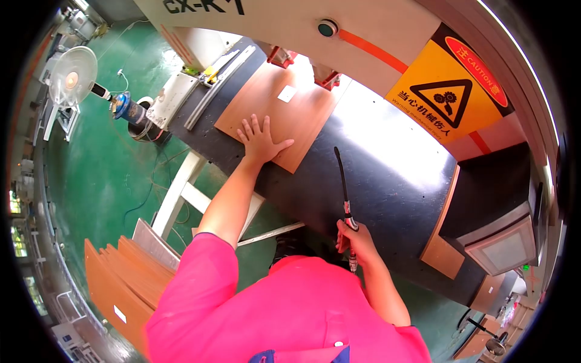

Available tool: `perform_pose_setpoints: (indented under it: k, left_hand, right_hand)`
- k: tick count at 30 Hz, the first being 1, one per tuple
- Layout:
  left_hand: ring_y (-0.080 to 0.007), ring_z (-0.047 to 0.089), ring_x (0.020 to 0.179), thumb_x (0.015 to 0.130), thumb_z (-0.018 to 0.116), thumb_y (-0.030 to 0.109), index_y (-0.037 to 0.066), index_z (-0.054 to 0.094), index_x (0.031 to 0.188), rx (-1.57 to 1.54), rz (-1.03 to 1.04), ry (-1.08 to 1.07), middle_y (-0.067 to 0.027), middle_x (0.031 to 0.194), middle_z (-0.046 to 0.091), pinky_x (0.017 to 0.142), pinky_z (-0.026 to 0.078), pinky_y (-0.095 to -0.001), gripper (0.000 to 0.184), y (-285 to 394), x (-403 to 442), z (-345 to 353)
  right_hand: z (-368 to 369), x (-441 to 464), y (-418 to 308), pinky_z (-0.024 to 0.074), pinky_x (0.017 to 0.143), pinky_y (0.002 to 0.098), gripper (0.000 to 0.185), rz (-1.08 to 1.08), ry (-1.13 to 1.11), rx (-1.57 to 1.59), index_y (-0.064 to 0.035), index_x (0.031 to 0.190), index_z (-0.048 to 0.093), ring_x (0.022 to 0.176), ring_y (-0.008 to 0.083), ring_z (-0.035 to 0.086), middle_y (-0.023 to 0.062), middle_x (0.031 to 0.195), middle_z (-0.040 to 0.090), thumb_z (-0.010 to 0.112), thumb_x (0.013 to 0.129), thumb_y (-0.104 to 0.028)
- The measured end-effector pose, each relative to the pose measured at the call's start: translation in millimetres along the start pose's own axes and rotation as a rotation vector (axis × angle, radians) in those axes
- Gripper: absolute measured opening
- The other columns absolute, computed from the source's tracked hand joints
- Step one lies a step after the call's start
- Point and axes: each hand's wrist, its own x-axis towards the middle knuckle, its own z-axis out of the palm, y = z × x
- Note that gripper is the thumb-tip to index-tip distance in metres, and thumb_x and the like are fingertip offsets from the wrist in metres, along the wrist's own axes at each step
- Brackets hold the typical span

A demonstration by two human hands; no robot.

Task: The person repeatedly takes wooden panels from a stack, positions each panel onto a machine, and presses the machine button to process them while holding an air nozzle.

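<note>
- wood panel [299, 118] lies flat on the dark desk [387, 181], far edge beneath the machine [387, 30].
- left hand [260, 142], fingers splayed, rests on it ungripping, apparently for steadiness.
- right hand [356, 238] curls round a long-nozzled tool [347, 207], seemingly for control.

On the blackish surface [387, 199], the panel [281, 124] toward the far edge is reddish-brown with a plain white label [287, 93], and a strip [442, 255] nearer the right edge is similarly brown. The blow gun [347, 209] is black, with red and silvery patches. Above the surface's far edge, the off-white machine housing [387, 21] bears an orange-red stripe [372, 51] and a yellow-orange warning sticker [448, 100] with a black triangle and red oval.
</note>
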Motion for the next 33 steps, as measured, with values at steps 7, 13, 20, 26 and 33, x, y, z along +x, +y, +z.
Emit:
perform_pose_setpoints:
  k: [7,13,20,26,33]
  left_hand:
    - [-0.0397,0.05,0.121,0.09,0.067,0.024,0.004,0.041,0.144,-0.859,0.368,0.53,-0.0231,0.132,0.05,0.102,0.041,-0.0498,0.063,71,21,-175]
    - [-0.0418,0.051,0.121,0.088,0.067,0.016,0.001,0.041,0.147,-0.482,0.626,0.719,-0.0242,0.132,0.051,0.101,0.042,-0.047,0.067,116,42,-233]
    - [-0.0403,0.057,0.112,0.087,0.066,0.01,0.003,0.038,0.151,-0.45,0.609,0.669,-0.0236,0.127,0.053,0.093,0.049,-0.0443,0.07,132,53,-221]
    - [-0.0297,0.059,0.101,0.088,0.067,0.007,0.003,0.036,0.151,-0.544,0.657,0.66,-0.0192,0.122,0.052,0.09,0.05,-0.0354,0.071,131,47,-223]
    - [-0.0344,0.058,0.097,0.089,0.067,0.015,-0.002,0.049,0.127,-0.594,0.521,0.295,-0.0214,0.115,0.054,0.083,0.049,-0.0444,0.046,188,-87,-98]
  right_hand:
    - [1,-28,8,0.0483,0.048,0.0262,0.04,-0.041,-0.033,-0.039,-0.0056,0.078,0.058,0.053,0.0129,0.061,0.0028,0.062,0.059,0.07,0.093,-0.04]
    - [-8,-46,17,0.0482,0.049,0.0264,0.039,-0.113,-0.028,-0.034,-0.0058,0.079,0.057,0.053,0.0132,0.06,0.0034,0.062,0.058,0.069,0.094,-0.04]
    - [-33,-71,35,0.0468,0.047,0.0248,0.042,-0.113,0.036,0.048,-0.0066,0.078,0.056,0.051,0.0126,0.06,0.004,0.061,0.059,0.07,0.093,-0.043]
    - [-64,-98,56,0.0456,0.046,0.0238,0.041,-0.072,0.079,0.093,-0.0069,0.077,0.055,0.05,0.0124,0.059,0.0041,0.063,0.06,0.069,0.094,-0.042]
    - [-123,-145,91,0.0445,0.047,0.0243,0.041,0.054,-0.007,0.131,-0.0079,0.074,0.056,0.051,0.0121,0.06,0.0026,0.063,0.059,0.068,0.094,-0.042]
